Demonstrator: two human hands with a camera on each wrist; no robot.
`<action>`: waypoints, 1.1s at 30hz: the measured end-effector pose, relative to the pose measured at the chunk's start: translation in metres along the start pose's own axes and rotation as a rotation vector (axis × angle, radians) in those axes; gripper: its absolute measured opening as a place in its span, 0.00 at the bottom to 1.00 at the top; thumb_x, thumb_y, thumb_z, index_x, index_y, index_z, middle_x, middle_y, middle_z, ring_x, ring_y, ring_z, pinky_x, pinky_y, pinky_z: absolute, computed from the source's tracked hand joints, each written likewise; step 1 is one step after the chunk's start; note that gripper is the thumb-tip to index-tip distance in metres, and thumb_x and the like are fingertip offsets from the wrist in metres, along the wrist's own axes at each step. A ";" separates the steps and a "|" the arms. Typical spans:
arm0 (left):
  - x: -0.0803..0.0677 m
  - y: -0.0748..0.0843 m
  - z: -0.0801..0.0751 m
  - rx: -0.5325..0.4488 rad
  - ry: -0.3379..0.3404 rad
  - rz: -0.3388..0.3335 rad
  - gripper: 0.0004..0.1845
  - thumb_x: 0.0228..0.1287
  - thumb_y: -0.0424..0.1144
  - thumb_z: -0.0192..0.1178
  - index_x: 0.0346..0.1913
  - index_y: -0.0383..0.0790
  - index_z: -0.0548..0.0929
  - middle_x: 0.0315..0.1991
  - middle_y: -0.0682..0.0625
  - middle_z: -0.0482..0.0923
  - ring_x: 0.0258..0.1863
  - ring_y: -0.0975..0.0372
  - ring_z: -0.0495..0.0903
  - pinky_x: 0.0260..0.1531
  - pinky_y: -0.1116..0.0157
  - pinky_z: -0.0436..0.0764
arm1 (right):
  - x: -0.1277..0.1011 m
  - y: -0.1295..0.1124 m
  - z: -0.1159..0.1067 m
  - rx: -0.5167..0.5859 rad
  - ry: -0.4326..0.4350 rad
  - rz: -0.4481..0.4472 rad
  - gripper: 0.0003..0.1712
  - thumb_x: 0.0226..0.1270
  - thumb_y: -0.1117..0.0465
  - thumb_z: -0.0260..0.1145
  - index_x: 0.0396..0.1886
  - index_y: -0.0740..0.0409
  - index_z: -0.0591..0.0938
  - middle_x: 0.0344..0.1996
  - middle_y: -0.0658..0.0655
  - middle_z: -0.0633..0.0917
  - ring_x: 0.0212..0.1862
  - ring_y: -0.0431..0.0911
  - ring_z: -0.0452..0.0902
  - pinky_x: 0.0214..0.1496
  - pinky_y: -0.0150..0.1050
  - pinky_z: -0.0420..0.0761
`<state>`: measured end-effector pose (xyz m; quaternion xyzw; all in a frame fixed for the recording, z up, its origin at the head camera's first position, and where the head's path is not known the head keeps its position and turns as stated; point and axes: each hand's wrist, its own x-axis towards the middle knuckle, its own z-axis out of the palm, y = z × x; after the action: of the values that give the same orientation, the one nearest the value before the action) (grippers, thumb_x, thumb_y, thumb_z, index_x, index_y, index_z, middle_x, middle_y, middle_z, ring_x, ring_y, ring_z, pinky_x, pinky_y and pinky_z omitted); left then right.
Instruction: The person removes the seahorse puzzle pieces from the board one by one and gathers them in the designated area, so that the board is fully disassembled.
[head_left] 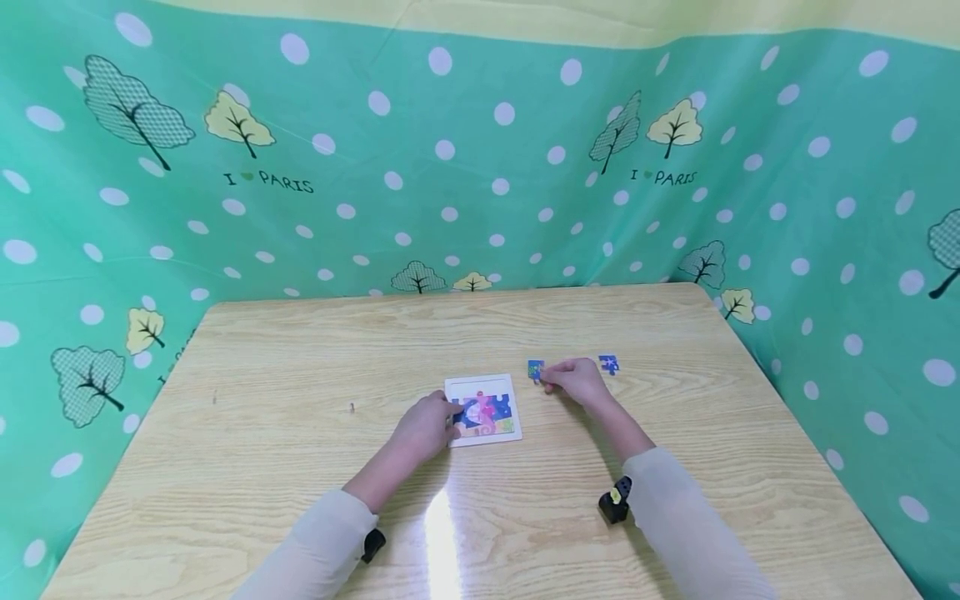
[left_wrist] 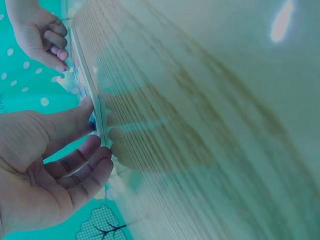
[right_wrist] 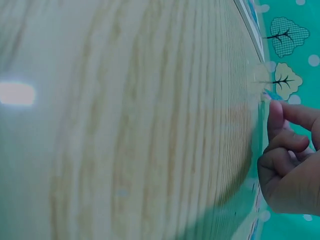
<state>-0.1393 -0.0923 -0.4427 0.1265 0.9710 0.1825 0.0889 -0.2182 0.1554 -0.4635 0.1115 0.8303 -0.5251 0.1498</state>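
A white-framed puzzle board [head_left: 483, 385] with a pink and blue picture lies flat in the middle of the wooden table [head_left: 300, 358]. My left hand [head_left: 450, 415] is at its left edge. In the left wrist view the left hand [left_wrist: 98, 131] lays its thumb on the board [left_wrist: 98, 107] and its fingertips against the board's edge. My right hand [head_left: 547, 382] pinches a small blue puzzle piece [head_left: 536, 369] that lies on the table just right of the board. In the right wrist view my right hand [right_wrist: 274, 107] has its index fingertip on that piece [right_wrist: 271, 93], the other fingers curled.
Another loose blue puzzle piece [head_left: 608, 364] lies on the table to the right of my right hand. A green curtain [head_left: 480, 167] with white dots and trees surrounds the table on three sides. A bright light reflection [head_left: 441, 533] shows on the near tabletop.
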 end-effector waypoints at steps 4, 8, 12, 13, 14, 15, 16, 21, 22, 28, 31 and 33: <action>-0.001 0.000 0.000 -0.014 -0.003 -0.007 0.20 0.50 0.37 0.63 0.50 0.39 0.78 0.41 0.43 0.75 0.35 0.58 0.75 0.39 0.62 0.77 | 0.000 0.001 0.002 -0.039 0.033 -0.012 0.14 0.53 0.58 0.64 0.37 0.62 0.80 0.24 0.55 0.84 0.29 0.42 0.79 0.44 0.34 0.75; -0.002 0.001 0.001 -0.017 0.004 0.001 0.20 0.50 0.37 0.63 0.49 0.39 0.78 0.43 0.42 0.75 0.37 0.57 0.75 0.41 0.60 0.77 | -0.001 0.002 0.004 -0.102 0.061 -0.029 0.14 0.53 0.56 0.64 0.36 0.61 0.81 0.21 0.53 0.84 0.30 0.42 0.78 0.45 0.36 0.71; -0.002 0.000 0.000 -0.018 0.007 0.003 0.20 0.50 0.36 0.63 0.49 0.39 0.78 0.42 0.42 0.75 0.35 0.58 0.75 0.39 0.61 0.77 | -0.002 0.001 0.006 -0.148 0.079 -0.047 0.14 0.54 0.55 0.63 0.36 0.61 0.82 0.20 0.53 0.84 0.30 0.43 0.78 0.46 0.37 0.71; -0.002 0.000 0.000 -0.017 0.006 0.002 0.20 0.50 0.36 0.63 0.50 0.39 0.78 0.42 0.43 0.75 0.35 0.58 0.74 0.39 0.61 0.77 | -0.002 0.001 0.006 -0.155 0.086 -0.049 0.14 0.53 0.55 0.64 0.36 0.61 0.82 0.20 0.53 0.84 0.29 0.43 0.78 0.45 0.37 0.71; -0.002 0.000 0.000 -0.015 0.005 0.003 0.20 0.50 0.36 0.63 0.50 0.39 0.78 0.42 0.43 0.75 0.34 0.59 0.74 0.39 0.61 0.77 | -0.003 0.000 0.006 -0.160 0.091 -0.051 0.14 0.53 0.55 0.64 0.36 0.61 0.82 0.20 0.53 0.84 0.29 0.42 0.78 0.45 0.37 0.72; -0.002 0.000 0.000 -0.015 0.005 0.003 0.20 0.50 0.36 0.63 0.50 0.39 0.78 0.42 0.43 0.75 0.34 0.59 0.74 0.39 0.61 0.77 | -0.003 0.000 0.006 -0.162 0.096 -0.052 0.14 0.53 0.56 0.64 0.36 0.61 0.82 0.20 0.53 0.84 0.28 0.42 0.78 0.43 0.36 0.72; -0.002 0.000 0.000 -0.015 0.005 0.003 0.20 0.50 0.36 0.63 0.50 0.39 0.78 0.42 0.43 0.75 0.34 0.59 0.74 0.39 0.61 0.77 | -0.003 0.000 0.006 -0.167 0.101 -0.052 0.14 0.53 0.56 0.64 0.36 0.61 0.82 0.20 0.53 0.83 0.27 0.42 0.77 0.42 0.35 0.73; -0.002 0.000 0.000 -0.017 0.011 0.007 0.20 0.50 0.36 0.63 0.49 0.39 0.78 0.41 0.43 0.75 0.34 0.59 0.74 0.39 0.61 0.77 | -0.001 -0.001 0.008 -0.208 0.126 -0.061 0.14 0.54 0.55 0.63 0.34 0.60 0.82 0.19 0.52 0.83 0.26 0.42 0.76 0.32 0.30 0.72; -0.002 -0.001 0.000 -0.016 0.011 0.008 0.20 0.50 0.36 0.63 0.49 0.39 0.78 0.41 0.43 0.75 0.34 0.59 0.74 0.39 0.61 0.77 | 0.000 -0.001 0.008 -0.215 0.133 -0.068 0.13 0.54 0.55 0.63 0.34 0.60 0.82 0.19 0.52 0.83 0.25 0.42 0.76 0.31 0.30 0.72; -0.001 -0.001 0.000 -0.008 0.012 0.012 0.20 0.50 0.37 0.63 0.49 0.39 0.78 0.40 0.44 0.75 0.34 0.59 0.74 0.38 0.62 0.77 | 0.002 -0.002 0.010 -0.230 0.149 -0.076 0.13 0.55 0.54 0.62 0.33 0.58 0.82 0.18 0.52 0.82 0.23 0.42 0.75 0.26 0.31 0.70; -0.001 -0.002 0.000 -0.001 0.014 0.019 0.20 0.50 0.37 0.63 0.49 0.39 0.79 0.39 0.44 0.75 0.32 0.60 0.73 0.35 0.64 0.76 | 0.002 -0.004 0.006 -0.215 0.134 -0.059 0.13 0.56 0.55 0.62 0.35 0.59 0.82 0.20 0.53 0.83 0.23 0.41 0.76 0.25 0.30 0.70; 0.000 -0.002 0.000 0.004 0.015 0.025 0.20 0.51 0.37 0.63 0.49 0.39 0.79 0.39 0.45 0.75 0.31 0.61 0.73 0.34 0.64 0.76 | 0.001 -0.007 0.001 -0.190 0.131 -0.048 0.13 0.56 0.56 0.61 0.36 0.60 0.81 0.21 0.54 0.83 0.23 0.41 0.76 0.24 0.29 0.70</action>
<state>-0.1392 -0.0939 -0.4434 0.1375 0.9703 0.1828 0.0792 -0.2210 0.1513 -0.4585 0.1109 0.8867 -0.4393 0.0922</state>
